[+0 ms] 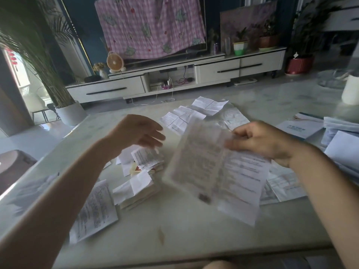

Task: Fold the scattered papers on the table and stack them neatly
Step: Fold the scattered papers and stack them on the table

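My right hand pinches the top edge of a printed sheet of paper, which hangs blurred above the pale table. My left hand hovers open to the left of the sheet, fingers relaxed and pointing right, holding nothing. Below my left hand lies a stack of folded papers. A printed sheet lies flat under my left forearm. Unfolded creased sheets lie at the far side of the table.
More papers and a booklet are piled along the table's right side. A white cup stands at the far right. Beyond the table are a TV cabinet, potted plants and a pink cloth.
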Tool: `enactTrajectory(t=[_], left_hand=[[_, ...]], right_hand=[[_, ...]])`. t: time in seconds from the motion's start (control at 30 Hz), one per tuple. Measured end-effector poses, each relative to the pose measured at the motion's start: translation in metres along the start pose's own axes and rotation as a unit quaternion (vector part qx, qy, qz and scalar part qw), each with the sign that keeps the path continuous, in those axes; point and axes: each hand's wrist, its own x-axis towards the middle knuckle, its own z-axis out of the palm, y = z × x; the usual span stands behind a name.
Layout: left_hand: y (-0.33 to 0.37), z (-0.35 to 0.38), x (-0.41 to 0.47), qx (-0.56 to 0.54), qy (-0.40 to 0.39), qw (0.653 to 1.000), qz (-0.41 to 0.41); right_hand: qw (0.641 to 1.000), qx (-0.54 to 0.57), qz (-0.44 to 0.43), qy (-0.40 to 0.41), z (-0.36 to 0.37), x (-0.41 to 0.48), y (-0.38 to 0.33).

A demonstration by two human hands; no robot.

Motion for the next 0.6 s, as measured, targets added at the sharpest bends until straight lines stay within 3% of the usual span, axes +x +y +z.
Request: enactTrajectory(t=[0.03,0.1,0.2,0.27,0.37,0.5,0.6], left_hand=[[-0.007,0.003,-0.002,-0.069,0.032,0.997,-0.002],[-0.021,0.023,-0.004,-0.218,-0.004,0.975,-0.039],[-0.032,0.063,-0.012,-0.31,-0.091,0.943,-0.08],[-0.032,0.082,-0.013,-0.291,-0.074,0.952,-0.062],[-0.037,0.088,-0.009,-0.259,0.022,0.964,-0.055],[-0.042,0.075,-0.014,-0.232,0.027,0.972,-0.042],[-0.044,0.067,-0.018,-0.209,0.026,0.977,-0.038]], right_hand=[[0.995,0.089,0.018,0.035,-0.002,0.001,0.005],[0.965,0.235,0.045,0.11,-0.004,0.005,0.014],[0.938,0.294,0.06,0.171,0.007,0.012,0.02],[0.944,0.279,0.053,0.166,0.018,0.017,0.021],[0.954,0.261,0.048,0.141,0.029,0.021,0.023],[0.972,0.211,0.053,0.089,0.029,0.022,0.024],[0.969,0.235,0.068,0.047,0.029,0.022,0.025]])
